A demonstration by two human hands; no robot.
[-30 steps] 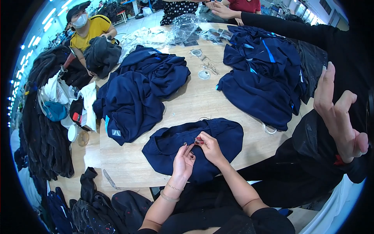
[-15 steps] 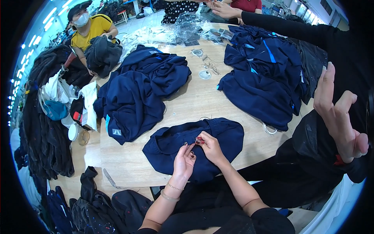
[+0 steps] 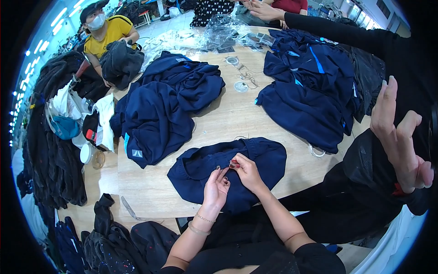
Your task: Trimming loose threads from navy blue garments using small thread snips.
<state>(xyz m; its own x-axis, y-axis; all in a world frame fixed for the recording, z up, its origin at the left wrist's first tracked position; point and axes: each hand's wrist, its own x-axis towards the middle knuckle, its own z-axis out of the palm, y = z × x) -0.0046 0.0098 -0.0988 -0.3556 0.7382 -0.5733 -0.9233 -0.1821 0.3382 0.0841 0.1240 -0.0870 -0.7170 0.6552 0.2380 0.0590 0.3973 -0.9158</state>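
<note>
Forearms came in from the near edge and met over a navy garment (image 3: pixel 255 157) that lay bunched on the near part of the wooden table (image 3: pixel 228 118), right in front of the person. The left hand (image 3: pixel 216 188) rested on the cloth with its fingers loosely curled and the fingertips drawn together at a fold; whether they gripped the fabric could not be told. The right hand (image 3: pixel 245 170) sat just beside it, touching the garment, its thumb and forefinger pressed together on a small red tool (image 3: pixel 234 161) at the same spot. A thin bracelet (image 3: pixel 205 219) circled the left wrist.

On the right, close to the camera, another person's hand (image 3: pixel 401 141) hung in the air with fingers spread, holding nothing, above a black sleeve.

Farther out on the left side of the table lay a heap of navy garments (image 3: pixel 159 109), one showing a small pale label. A second heap of navy garments with blue stripes (image 3: pixel 310 91) lay on the right side, well apart from the first. Between the two heaps, toward the far edge, sat small round tape rolls (image 3: pixel 241 86) and crumpled clear plastic bags (image 3: pixel 228 32).

At the far left a person in a yellow shirt (image 3: pixel 112 29) held a dark garment. Dark clothes were piled on the floor along the left.
</note>
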